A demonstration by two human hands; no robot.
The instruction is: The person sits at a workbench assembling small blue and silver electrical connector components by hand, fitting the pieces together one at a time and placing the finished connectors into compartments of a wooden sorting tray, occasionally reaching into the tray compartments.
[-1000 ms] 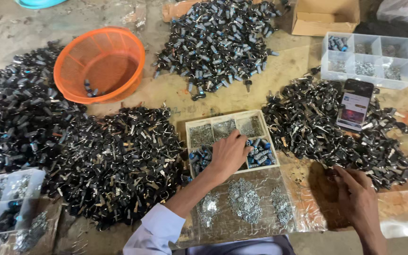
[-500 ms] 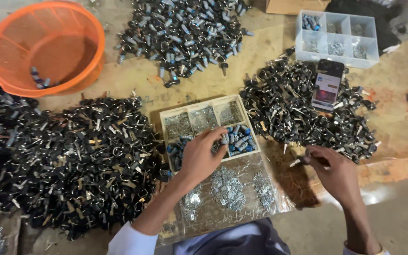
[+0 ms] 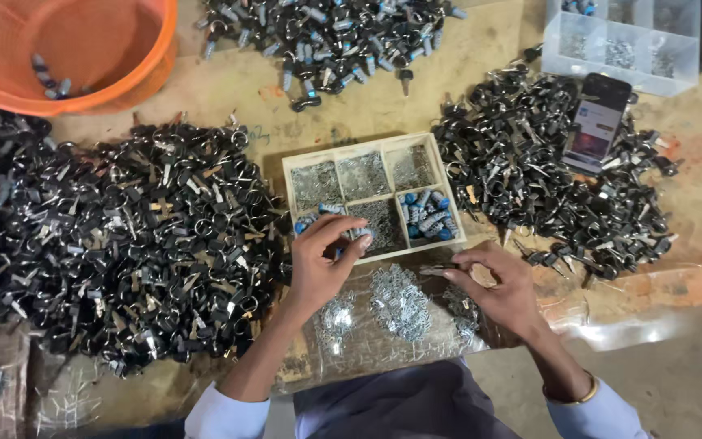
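Note:
My left hand (image 3: 318, 264) hovers over the near-left corner of a wooden divided tray (image 3: 351, 149), pinching a small blue-tipped metal cylinder (image 3: 361, 235) in its fingertips. More such cylinders (image 3: 426, 219) fill the tray's near-right compartment, and the other compartments hold small silver parts. Just in front of the tray, my right hand (image 3: 504, 291) pinches a small dark metal part (image 3: 436, 270) above a clear plastic sheet (image 3: 367, 358). Heaps of silver parts (image 3: 398, 302) lie on that sheet. The two hands are close together.
A large pile of black ringed parts (image 3: 140, 244) lies left, another (image 3: 530, 187) right with a phone (image 3: 599, 122) on it. A third pile (image 3: 335, 32) is beyond the tray. An orange basket (image 3: 83, 49) stands far left and a clear compartment box (image 3: 623, 41) far right.
My left hand came back out of the tray with a cylinder pinched in it. My right hand moved left from the right pile to the plastic sheet. The view moved closer.

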